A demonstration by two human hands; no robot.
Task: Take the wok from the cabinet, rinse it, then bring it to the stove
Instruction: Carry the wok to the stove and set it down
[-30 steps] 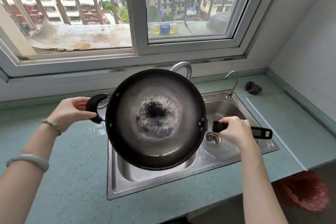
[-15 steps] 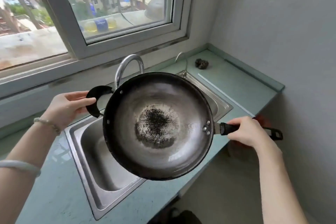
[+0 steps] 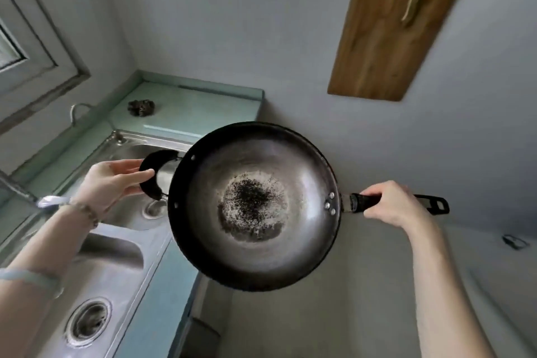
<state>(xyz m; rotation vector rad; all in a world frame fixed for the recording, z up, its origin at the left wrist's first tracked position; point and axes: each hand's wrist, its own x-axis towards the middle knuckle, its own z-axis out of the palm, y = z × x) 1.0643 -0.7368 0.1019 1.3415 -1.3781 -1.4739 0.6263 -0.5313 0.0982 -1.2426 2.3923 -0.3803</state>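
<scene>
I hold a dark round wok (image 3: 305, 183) level in the air, past the right end of the counter, its grey inside facing up with a black speckled patch in the middle. My left hand (image 3: 112, 183) grips the curved black helper handle (image 3: 149, 180) on the wok's left side. My right hand (image 3: 392, 203) is closed around the long black handle (image 3: 430, 203) on the right. No stove is in view.
A steel double sink (image 3: 116, 256) sits in the pale green counter (image 3: 186, 110) at lower left. A dark scrubber (image 3: 141, 107) lies on the counter's far end. A wooden cutting board (image 3: 386, 38) hangs on the grey wall. The floor lies below the wok.
I have turned to the right with the wok. It has swung from above the sink to beyond the counter's right end. The window has slid out to the left. Both grips are unchanged.
</scene>
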